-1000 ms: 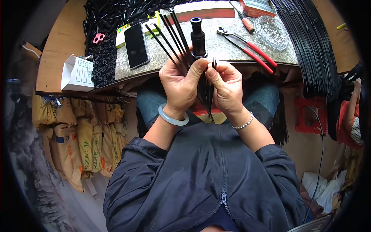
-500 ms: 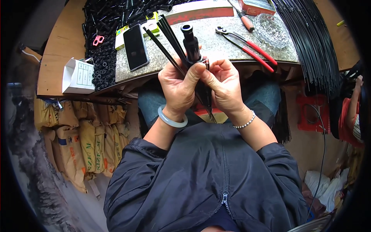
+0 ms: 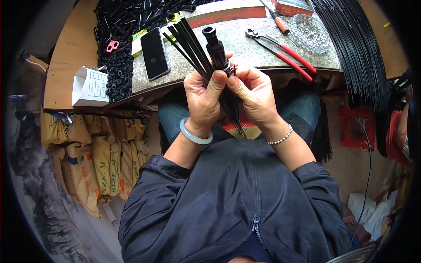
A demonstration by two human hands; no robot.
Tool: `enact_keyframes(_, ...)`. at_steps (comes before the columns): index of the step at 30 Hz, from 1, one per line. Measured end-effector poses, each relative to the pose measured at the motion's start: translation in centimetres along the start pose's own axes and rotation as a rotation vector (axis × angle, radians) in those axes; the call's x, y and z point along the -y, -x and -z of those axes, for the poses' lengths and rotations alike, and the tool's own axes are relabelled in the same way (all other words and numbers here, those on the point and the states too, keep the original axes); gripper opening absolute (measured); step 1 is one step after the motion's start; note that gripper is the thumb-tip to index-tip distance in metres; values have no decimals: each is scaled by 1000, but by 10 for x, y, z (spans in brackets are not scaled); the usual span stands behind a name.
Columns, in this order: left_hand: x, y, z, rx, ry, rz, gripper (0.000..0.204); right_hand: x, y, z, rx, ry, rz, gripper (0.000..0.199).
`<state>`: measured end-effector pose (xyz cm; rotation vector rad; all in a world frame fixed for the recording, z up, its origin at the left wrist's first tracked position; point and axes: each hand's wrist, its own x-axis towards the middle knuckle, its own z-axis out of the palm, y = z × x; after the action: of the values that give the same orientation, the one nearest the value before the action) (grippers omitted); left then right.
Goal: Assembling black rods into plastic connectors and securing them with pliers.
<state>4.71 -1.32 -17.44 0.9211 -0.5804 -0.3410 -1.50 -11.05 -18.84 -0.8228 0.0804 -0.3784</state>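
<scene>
My left hand is closed round the base of a black stepped plastic tube, which looks like an umbrella runner. The tube tilts up with its round open end on top. Several thin black metal ribs fan out left of it, and their lower ends hang below my hands. My left thumb presses on the tube's collar. Facing it, my right hand is closed, thumb against the collar's right side, where short ribs or wire ends show. What its fingertips pinch is partly hidden.
On the stone-topped table lie red-handled pliers, a phone, a glass dish and an orange-handled screwdriver. A rib bundle hangs over the right edge. Left are black tube parts, pink scissors and a white box.
The ribs on the left have spread into a wider fan. The tube has tilted slightly left, and my right thumb has drawn back a little from the left one.
</scene>
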Motion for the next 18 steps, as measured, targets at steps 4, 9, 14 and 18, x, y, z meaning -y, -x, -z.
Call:
enact_keyframes(4,0,-2,-5,-8,150,28,40,-2,2,-7,-44,-70,79,13)
enact_keyframes(9,4,-2,-3,7,108,-44,45,-3,5,1,12,-66,134,11)
enact_keyframes(14,3,-1,-2,7,118,-30,46,-3,4,1,41,-75,113,9)
enact_keyframes(18,3,-1,-3,1,95,-27,45,-3,1,7,89,-185,23,10)
